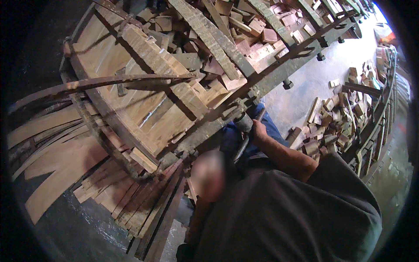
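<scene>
My right hand (260, 132) is closed around a slim metal bar (242, 147), which crosses the round end of a clamp screw (243, 122) at the near edge of a metal frame (198, 136). My left hand (208, 174) is by the frame's near corner, left of the bar's lower end; it is blurred, so its fingers cannot be made out. Inside the frame lies a panel of pale boards (126, 94) set edge to edge. A wooden crosspiece (152, 54) lies across the boards.
A long curved rusty bar (100, 83) reaches over the panel from the left. Thin curved wood strips (65, 183) and stacked strips (131, 201) lie lower left. Wood blocks (262, 37) fill the frame's far part. Offcuts (325, 126) lie on the floor beside another metal rack (377, 126).
</scene>
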